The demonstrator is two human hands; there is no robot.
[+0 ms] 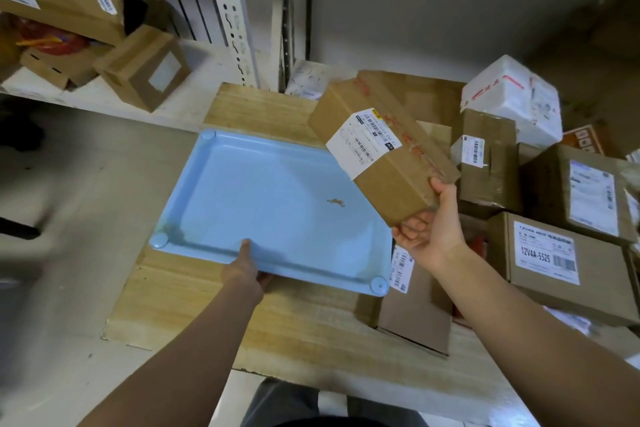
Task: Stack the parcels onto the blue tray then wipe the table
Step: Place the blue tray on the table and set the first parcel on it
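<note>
Left hand (246, 274) pinches the near rim of the shallow light-blue plastic tray (242, 191), thumb on top, fingers underneath, on the pale wooden table (194, 302). Right hand (431, 230) grips the near end of a labelled brown cardboard parcel (391, 146), fingers curled round it, tilted above the tray's right edge. Best to level the parcel and seat it flat in a corner, leaving room; tray holds no parcels yet.

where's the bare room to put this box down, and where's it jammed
The blue tray floor is bare between the left hand and the held box, bar a small scrap. Parcels crowd the right side.
</note>
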